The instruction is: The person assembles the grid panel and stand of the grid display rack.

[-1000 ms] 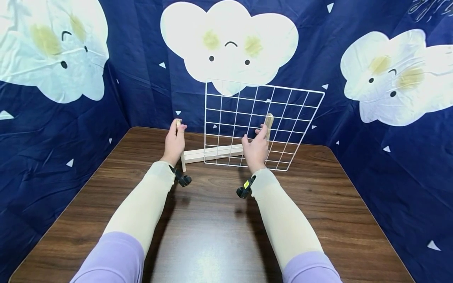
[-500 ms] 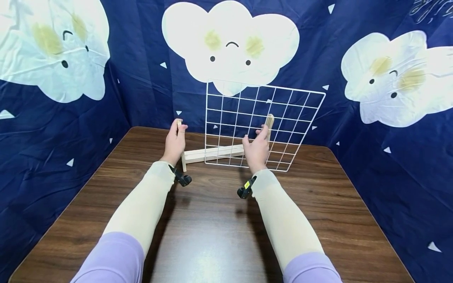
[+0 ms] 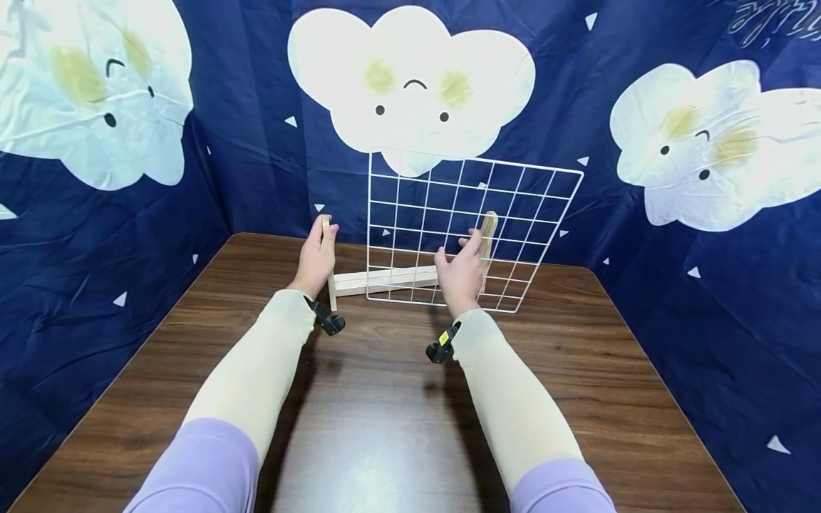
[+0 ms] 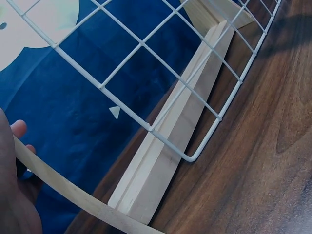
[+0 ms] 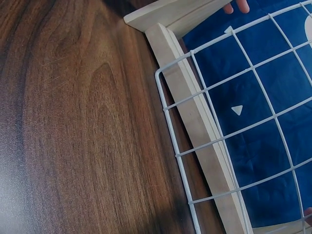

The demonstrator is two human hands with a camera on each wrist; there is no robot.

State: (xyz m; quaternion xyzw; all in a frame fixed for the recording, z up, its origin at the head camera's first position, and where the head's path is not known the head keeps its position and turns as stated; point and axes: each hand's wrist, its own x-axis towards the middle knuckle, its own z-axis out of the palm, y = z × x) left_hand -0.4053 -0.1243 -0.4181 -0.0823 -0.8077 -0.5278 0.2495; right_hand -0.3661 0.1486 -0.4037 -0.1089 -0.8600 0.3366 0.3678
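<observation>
A dark-brown wood-grain table (image 3: 378, 399) stands against a navy-blue cloth backdrop (image 3: 256, 128) printed with white clouds (image 3: 410, 64) and small white triangles. Near the table's far edge, a white rectangular wire grid (image 4: 142, 43) stands on edge, tilted, its lower rim in front of a pale, grooved wooden crossbar (image 3: 353, 283). Left of the grid, at the crossbar's end, rises a narrow wooden left end board (image 3: 333, 293); a matching right end board (image 3: 489, 228) shows at the grid's right half.

The left hand (image 3: 316, 260), left of the grid, grips the upper part of the left end board between thumb and fingers. The right hand (image 3: 463, 276), at the grid's right half, lies just beside the right end board; whether it grips it cannot be told. Nearer than the grid, each wrist bears a black camera (image 3: 330, 322) below cream undersleeves (image 3: 237, 377) and lilac sleeves (image 3: 195, 463).
</observation>
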